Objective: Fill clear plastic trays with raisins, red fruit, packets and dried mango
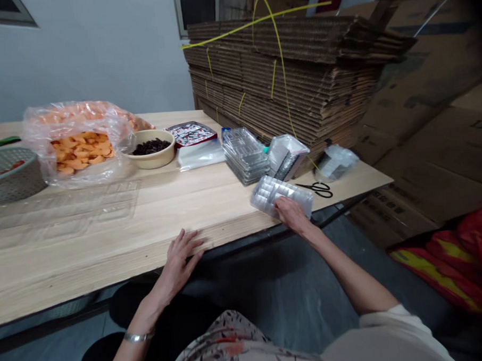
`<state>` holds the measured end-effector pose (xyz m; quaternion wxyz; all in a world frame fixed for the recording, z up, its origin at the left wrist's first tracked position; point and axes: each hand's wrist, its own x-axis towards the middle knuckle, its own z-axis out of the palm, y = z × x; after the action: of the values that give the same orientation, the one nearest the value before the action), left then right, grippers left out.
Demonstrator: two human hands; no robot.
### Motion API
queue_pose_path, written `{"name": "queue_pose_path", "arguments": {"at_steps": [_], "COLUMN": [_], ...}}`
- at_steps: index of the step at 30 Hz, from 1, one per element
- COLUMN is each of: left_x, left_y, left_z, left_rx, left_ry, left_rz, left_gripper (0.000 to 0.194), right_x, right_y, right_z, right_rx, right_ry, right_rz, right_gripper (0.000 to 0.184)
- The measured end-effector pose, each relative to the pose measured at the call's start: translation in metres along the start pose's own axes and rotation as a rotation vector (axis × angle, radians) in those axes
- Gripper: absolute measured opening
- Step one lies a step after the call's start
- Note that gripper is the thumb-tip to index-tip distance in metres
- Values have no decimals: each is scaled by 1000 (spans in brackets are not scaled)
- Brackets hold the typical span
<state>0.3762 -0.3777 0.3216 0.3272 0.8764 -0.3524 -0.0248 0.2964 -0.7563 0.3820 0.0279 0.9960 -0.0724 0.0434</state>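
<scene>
"So, how does the right hand [292,213] lie?"

"Its fingers [281,202] are bunched on the clear tray [265,189], nearer the viewer and rightward of the tray stack [246,156]; whether they pinch it cannot be told."

"And the left hand [180,260]?"

"Fingers spread, holding nothing, at the worktop [108,250] edge, left of and nearer than the stack."

"Farther out?"

"Right of the stack, scissors [323,189]; left, a bowl [154,160] of dark pieces [151,146], then a bag [93,178] of orange slices [80,150]; behind, flattened cartons [277,88]."
</scene>
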Motion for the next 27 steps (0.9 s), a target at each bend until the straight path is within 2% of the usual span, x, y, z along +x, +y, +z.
{"name": "queue_pose_path", "arguments": {"at_steps": [4, 8, 12, 14, 16, 20, 27], "left_x": [10, 30, 59, 73, 85, 100, 111], "left_y": [22, 49, 63, 63, 62, 64, 71], "left_z": [6, 25, 57, 70, 78, 80, 72], "left_rx": [-203, -417, -440, -403, -367, -326, -280], "left_ry": [-14, -11, 219, 309, 396, 504, 543], "left_rz": [39, 50, 87, 109, 84, -45, -157], "left_gripper": [34, 40, 74, 96, 108, 114, 116], "right_x": [3, 10, 22, 30, 37, 47, 53], "right_y": [-9, -39, -72, -83, -88, -89, -85], "right_z": [0, -1, -9, -16, -22, -30, -30], "right_rx": [119, 252, 404, 487, 558, 627, 621], "right_ry": [96, 184, 183, 168, 152, 132, 111], "right_rz": [-55, -114, -189, -243, -286, -314, -270], "right_gripper": [15, 12, 14, 17, 20, 21, 18]}}
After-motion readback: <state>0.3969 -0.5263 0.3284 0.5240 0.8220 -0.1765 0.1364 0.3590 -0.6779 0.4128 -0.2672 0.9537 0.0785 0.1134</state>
